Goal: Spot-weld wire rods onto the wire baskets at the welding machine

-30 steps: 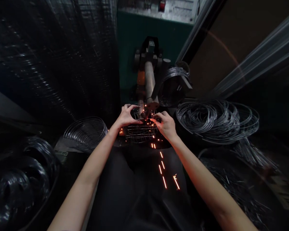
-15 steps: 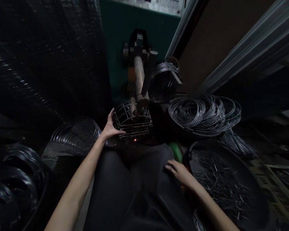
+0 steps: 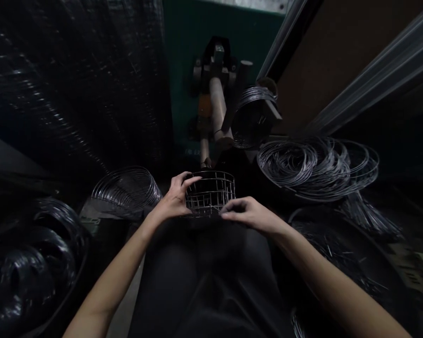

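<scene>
A round wire basket (image 3: 210,192) sits at my knees, just below the welding machine's arm (image 3: 216,110). My left hand (image 3: 174,199) grips the basket's left rim, fingers curled over the top ring. My right hand (image 3: 248,213) is at the basket's lower right edge with thumb and fingers pinched together; what they pinch is too small to make out, perhaps a short wire. My dark trousers (image 3: 204,277) fill the foreground.
Coiled wire rings (image 3: 317,166) lie to the right, and a smaller coil (image 3: 254,119) hangs by the machine. A spring-like stack of rings (image 3: 127,190) sits left. Dark wire bundles (image 3: 28,263) are at lower left. A tray of short cut wires (image 3: 338,263) is at lower right.
Sparks have stopped. The basket came off the welding arm and down toward my knees. My right hand went to the right by the tray, then returned to the basket's edge pinched.
</scene>
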A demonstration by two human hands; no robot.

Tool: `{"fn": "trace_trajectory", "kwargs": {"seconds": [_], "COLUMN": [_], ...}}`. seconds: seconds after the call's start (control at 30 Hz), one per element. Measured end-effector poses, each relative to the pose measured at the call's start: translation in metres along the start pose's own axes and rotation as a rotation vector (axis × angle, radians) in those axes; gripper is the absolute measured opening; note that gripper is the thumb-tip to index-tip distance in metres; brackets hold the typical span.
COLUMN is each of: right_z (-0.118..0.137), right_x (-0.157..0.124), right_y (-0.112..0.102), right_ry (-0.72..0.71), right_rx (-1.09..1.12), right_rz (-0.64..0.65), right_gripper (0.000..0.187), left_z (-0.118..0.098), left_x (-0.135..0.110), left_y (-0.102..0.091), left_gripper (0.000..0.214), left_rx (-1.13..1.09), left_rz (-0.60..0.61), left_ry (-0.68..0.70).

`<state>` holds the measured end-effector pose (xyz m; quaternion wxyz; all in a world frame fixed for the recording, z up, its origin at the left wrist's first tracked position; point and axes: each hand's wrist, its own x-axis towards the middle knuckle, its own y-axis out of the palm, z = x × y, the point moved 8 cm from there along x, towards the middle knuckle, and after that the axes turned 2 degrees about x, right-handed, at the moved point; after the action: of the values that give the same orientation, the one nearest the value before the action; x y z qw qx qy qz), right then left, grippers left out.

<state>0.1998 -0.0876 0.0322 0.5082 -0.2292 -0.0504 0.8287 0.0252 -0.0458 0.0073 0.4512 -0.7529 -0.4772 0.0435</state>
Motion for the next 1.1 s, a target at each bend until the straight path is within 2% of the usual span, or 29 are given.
{"fn": "trace_trajectory", "kwargs": {"seconds": [0.07,0.17,0.27,0.37,0.43,0.5,0.63,0.77,0.93,1.1], "right_z": [0.005,0.003,-0.005,-0.019,-0.028,-0.034,-0.036,-0.02,0.004,0.015], "right_x": [0.017,0.027,0.02,0.007,0.003,0.001,0.001,-0.002,0.001,0.009], "right_y": [0.003,0.002,0.008,0.015,0.017,0.018,0.021,0.023,0.017,0.012], "right_ry": [-0.001,-0.06,-0.132,-0.145,-0.151,-0.166,-0.262,-0.411,-0.526,-0.589], "right_rx": [-0.094,-0.429,-0.756,-0.94,-1.02,-1.085,-1.142,-1.13,-1.111,-1.177], "right_rz": [-0.001,-0.107,-0.162,-0.156,-0.133,-0.131,-0.176,-0.24,-0.246,-0.255], "right_gripper": [0.022,0.02,0.029,0.039,0.045,0.049,0.043,0.038,0.034,0.033], "left_z": [-0.008,-0.015,-0.015,-0.017,-0.019,-0.019,-0.018,-0.021,-0.026,-0.024], "left_x": [0.002,0.005,0.01,0.015,0.018,0.021,0.02,0.016,0.018,0.025], "left_y": [0.008,0.024,0.04,0.057,0.064,0.066,0.06,0.04,0.016,0.004], "left_gripper": [0.092,0.084,0.083,0.087,0.083,0.074,0.076,0.078,0.074,0.076], "left_rx": [0.058,0.126,0.169,0.162,0.146,0.147,0.103,0.044,0.101,0.114], "left_rz": [0.069,0.156,0.214,0.288,0.294,0.233,0.097,0.009,-0.028,-0.046], "left_ry": [0.011,0.034,0.023,0.02,0.012,-0.018,-0.027,-0.026,-0.06,-0.064]}}
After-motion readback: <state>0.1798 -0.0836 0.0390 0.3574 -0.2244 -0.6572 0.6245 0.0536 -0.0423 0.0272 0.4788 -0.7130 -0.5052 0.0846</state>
